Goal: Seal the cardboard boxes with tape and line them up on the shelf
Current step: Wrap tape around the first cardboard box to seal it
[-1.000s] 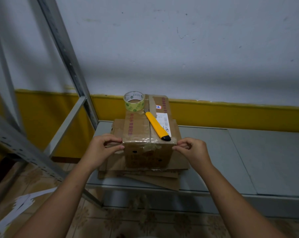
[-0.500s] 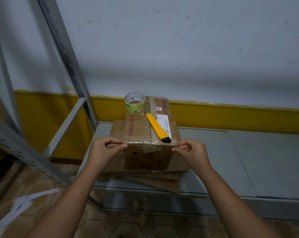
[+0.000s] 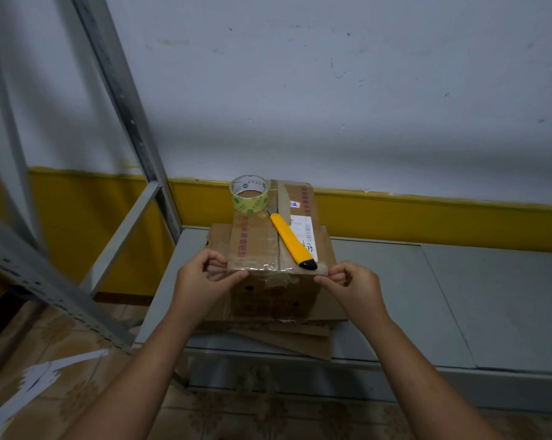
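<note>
- The wall (image 3: pixel 331 90) is grey-white, with a yellow band along its foot.
- The grey metal shelf (image 3: pixel 411 296) runs from the centre toward 3 o'clock, under that band.
- A slanted metal post (image 3: pixel 125 100) rises at 10 o'clock.
- Some flat cardboard (image 3: pixel 300 344) lies on the shelf near its front edge, with one corner over the edge.
- The box (image 3: pixel 268 300) stands closed on the flat cardboard, in the left part of the shelf. Clear tape shines along its near top edge.
- The left hand (image 3: pixel 201 281) is at 9 o'clock of the box and pinches the near top corner there, fingers curled.
- The right hand (image 3: pixel 354 287) is at 3 o'clock and pinches the other near corner in the same way.
- A yellow knife (image 3: pixel 292 241) lies on the box top, its black end toward 5 o'clock, near the right hand.
- A tape roll (image 3: pixel 249 195) stands on the box top at 11 o'clock, just beside the far end of the knife.
- A white label (image 3: pixel 303 225) is stuck on the top at 1 o'clock, partly under the knife.
</note>
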{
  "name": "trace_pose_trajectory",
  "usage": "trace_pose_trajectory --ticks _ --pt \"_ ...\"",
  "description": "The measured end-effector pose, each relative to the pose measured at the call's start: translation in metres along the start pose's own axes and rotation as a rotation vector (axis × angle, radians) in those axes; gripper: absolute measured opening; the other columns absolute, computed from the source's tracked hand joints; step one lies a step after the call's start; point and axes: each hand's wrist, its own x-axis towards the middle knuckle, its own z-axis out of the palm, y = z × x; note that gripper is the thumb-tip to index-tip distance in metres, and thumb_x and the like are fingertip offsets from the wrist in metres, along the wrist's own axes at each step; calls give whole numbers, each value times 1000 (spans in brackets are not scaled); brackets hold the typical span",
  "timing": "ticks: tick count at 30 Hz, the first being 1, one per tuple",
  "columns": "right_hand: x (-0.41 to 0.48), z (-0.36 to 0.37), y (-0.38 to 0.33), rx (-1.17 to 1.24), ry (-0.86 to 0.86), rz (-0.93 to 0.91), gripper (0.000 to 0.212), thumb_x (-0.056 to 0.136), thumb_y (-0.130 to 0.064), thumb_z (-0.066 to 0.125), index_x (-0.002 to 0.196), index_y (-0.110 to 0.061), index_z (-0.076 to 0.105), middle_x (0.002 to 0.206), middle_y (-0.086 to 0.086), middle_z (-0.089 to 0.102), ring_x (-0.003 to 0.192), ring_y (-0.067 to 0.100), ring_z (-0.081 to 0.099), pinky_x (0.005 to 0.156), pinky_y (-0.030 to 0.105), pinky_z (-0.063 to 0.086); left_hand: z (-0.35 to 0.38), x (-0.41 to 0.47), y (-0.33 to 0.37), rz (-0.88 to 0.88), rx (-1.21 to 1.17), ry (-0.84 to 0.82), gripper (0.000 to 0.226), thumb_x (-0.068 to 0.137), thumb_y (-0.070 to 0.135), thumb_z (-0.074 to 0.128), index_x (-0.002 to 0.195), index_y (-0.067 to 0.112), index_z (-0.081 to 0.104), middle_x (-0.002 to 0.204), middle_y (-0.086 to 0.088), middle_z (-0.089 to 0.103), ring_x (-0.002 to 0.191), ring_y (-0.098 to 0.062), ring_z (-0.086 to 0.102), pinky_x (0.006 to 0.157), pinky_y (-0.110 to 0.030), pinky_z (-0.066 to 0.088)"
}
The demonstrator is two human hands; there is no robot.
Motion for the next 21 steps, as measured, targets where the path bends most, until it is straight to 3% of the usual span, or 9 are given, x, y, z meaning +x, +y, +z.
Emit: trace_pose_trajectory --ticks 4,7,10,13,16,21 --pt "-1 10 2 -2 62 -35 19 82 -29 86 78 -22 69 60 -6 62 61 8 59 59 13 47 15 -5 5 86 28 128 39 73 18 96 90 9 62 85 0 71 84 -2 72 68 -17 59" --pt "-2 11 3 17 83 -37 21 81 -29 87 78 -21 68 60 -8 61 59 5 58 58 13 47 17 -6 3 103 14 132 38 75 18 95 92 11 62 87 1 70 85 -1 70 69 -17 59" --pt "-2 9 3 53 46 -18 22 80 -25 88 80 -18 67 61 -7 62 58 1 57 59 11 46 13 -4 0 77 26 69 43 79 23 93 106 21 59 96 1 67 89 -5 69 72 -24 62" --pt "-3 8 0 77 41 -16 23 80 -22 88 82 -15 66 63 -4 62 58 1 56 59 12 47 14 -2 -3 107 130 61 48 84 30 88 121 26 57 109 5 60 97 0 63 73 -18 59" --pt "-4 9 -2 87 34 -4 23 81 -21 88 82 -14 65 63 -5 61 58 1 56 59 12 47 15 -1 -4 172 201 69 47 85 32 87 124 25 61 115 7 55 101 3 59 75 -12 56" --pt "3 -3 -9 156 -69 115 38 77 -37 89 99 -21 63 78 -2 63 68 9 58 64 22 52 3 9 0 131 267 -9 37 88 58 76 116 42 60 120 14 51 95 -5 62 78 -31 60"
